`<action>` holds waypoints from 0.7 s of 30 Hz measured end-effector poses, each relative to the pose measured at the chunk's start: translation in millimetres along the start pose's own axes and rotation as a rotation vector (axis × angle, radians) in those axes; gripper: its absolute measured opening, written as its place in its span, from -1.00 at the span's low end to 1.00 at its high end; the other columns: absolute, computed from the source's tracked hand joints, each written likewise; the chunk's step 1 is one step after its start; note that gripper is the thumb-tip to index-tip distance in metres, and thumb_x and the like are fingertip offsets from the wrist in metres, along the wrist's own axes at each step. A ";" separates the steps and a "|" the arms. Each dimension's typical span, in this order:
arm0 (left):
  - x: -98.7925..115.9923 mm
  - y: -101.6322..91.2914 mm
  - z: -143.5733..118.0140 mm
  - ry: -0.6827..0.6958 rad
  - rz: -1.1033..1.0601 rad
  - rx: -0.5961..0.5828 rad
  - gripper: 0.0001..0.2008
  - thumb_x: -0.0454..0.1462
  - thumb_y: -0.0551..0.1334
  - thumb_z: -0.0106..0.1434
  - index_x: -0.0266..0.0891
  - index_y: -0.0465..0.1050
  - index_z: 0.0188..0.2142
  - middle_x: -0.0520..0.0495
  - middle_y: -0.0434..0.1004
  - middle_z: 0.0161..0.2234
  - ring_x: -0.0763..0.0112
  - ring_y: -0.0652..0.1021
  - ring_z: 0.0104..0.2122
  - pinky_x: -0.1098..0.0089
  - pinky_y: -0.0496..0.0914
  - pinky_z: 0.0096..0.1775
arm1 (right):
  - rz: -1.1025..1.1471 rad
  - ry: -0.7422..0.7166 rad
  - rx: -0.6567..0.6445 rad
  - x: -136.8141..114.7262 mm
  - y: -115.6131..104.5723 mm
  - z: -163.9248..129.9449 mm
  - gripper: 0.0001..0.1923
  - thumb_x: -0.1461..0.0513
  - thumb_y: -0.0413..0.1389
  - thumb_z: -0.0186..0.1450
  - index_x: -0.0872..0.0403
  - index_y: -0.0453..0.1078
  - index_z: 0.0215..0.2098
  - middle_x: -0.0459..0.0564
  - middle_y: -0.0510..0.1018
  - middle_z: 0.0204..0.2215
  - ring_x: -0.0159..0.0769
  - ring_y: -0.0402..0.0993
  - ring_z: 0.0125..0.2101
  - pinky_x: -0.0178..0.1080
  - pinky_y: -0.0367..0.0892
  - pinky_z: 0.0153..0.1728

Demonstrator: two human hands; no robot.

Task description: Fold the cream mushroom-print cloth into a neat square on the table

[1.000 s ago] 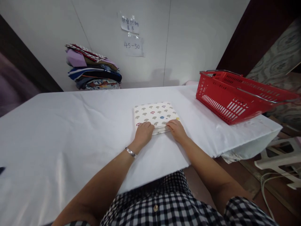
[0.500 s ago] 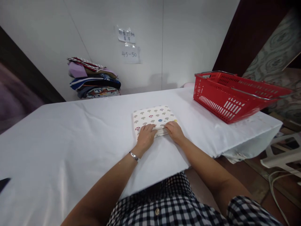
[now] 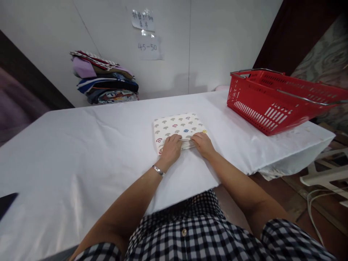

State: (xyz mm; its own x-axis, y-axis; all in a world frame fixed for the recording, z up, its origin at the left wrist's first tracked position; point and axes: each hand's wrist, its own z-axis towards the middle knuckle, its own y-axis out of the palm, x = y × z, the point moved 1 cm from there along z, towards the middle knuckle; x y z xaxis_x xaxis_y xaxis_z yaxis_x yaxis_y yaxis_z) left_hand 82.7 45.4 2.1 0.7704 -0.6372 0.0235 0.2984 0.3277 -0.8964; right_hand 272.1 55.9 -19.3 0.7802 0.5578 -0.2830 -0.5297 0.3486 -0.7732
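Observation:
A folded white cloth [image 3: 178, 126] printed with small grey, red, blue and yellow mushrooms lies flat on the white-covered table [image 3: 116, 152]. Its near edge shows several stacked layers. My left hand [image 3: 172, 148], with a silver bracelet at the wrist, grips that edge toward its left part, fingers on top and thumb at the layers. On the right part of the same edge, my right hand [image 3: 203, 144] pinches the layers in the same way. The undersides of both hands are hidden.
A red plastic basket [image 3: 261, 114] with metal handles stands at the table's right end. Folded clothes [image 3: 107, 85] are piled at the back left by the wall, below paper signs [image 3: 148, 47]. A dark flat object [image 3: 7, 203] lies at the left edge. A white stool [image 3: 323, 174] stands right.
The view has tilted slightly downward, so the wall signs, clothes and basket sit higher in the picture. Both hands keep their hold on the folded cloth, which looks the same.

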 end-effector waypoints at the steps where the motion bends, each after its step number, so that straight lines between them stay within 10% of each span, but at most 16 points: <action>1: 0.8 -0.1 -1.2 0.010 -0.010 0.016 -0.77 -0.43 0.01 0.28 -0.24 0.44 -0.26 -0.17 0.40 -0.05 0.19 0.32 0.04 0.18 0.24 -0.04 | 0.005 -0.004 0.001 -0.2 -0.2 -0.4 -0.74 0.26 -0.07 0.36 0.05 0.46 -0.17 0.07 0.48 -0.24 -0.18 0.31 -0.23 -0.14 0.21 -0.16; 21: -3.8 10.6 -7.0 -0.053 -0.086 0.098 -0.81 -0.40 -0.01 0.31 -0.23 0.35 -0.23 -0.17 0.46 -0.18 0.24 0.44 -0.15 0.23 0.30 -0.12 | -0.050 -0.024 -0.019 -13.6 1.5 -1.3 -0.72 0.25 0.00 0.33 0.03 0.40 -0.02 0.07 0.48 -0.17 -0.15 0.31 -0.14 -0.11 0.18 -0.11</action>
State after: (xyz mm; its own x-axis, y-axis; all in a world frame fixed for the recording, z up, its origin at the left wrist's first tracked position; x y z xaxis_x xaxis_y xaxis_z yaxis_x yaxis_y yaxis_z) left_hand 78.9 46.5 -10.6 0.7673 -0.6292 0.1238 0.4161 0.3416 -0.8427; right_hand 261.2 47.8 -17.4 0.7973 0.5582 -0.2296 -0.4831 0.3622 -0.7971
